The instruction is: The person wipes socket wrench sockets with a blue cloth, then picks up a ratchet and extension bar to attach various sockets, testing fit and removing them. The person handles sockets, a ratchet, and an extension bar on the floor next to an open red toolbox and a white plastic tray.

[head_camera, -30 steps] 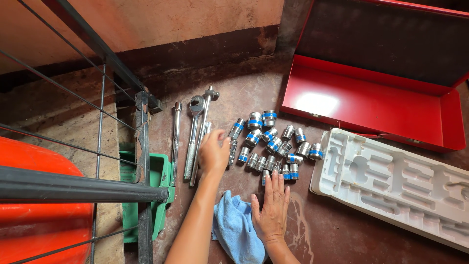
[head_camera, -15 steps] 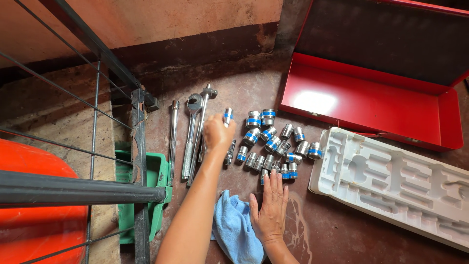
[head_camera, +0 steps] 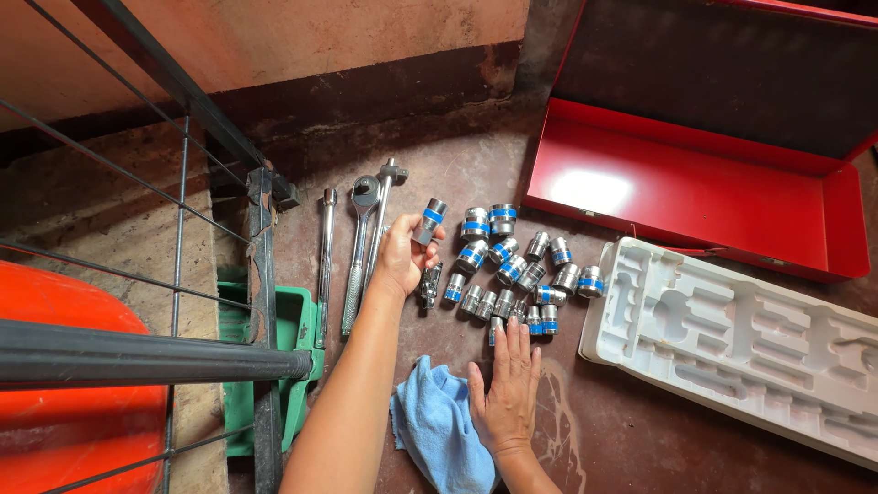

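Chrome socket [head_camera: 430, 220]: blue-banded, pinched in left hand [head_camera: 402, 259] fingers, lifted beside the socket cluster [head_camera: 517, 265]
Right hand [head_camera: 505, 395]: flat, fingers spread on floor, beside blue cloth [head_camera: 439, 432]

Two bare hands in shot, nothing worn on either.
The left hand [head_camera: 402, 256] and its forearm show no sleeve, glove, watch or ring; the right hand [head_camera: 506, 398] is bare too, nails short and unpainted, wrist uncovered down to the frame's lower edge.
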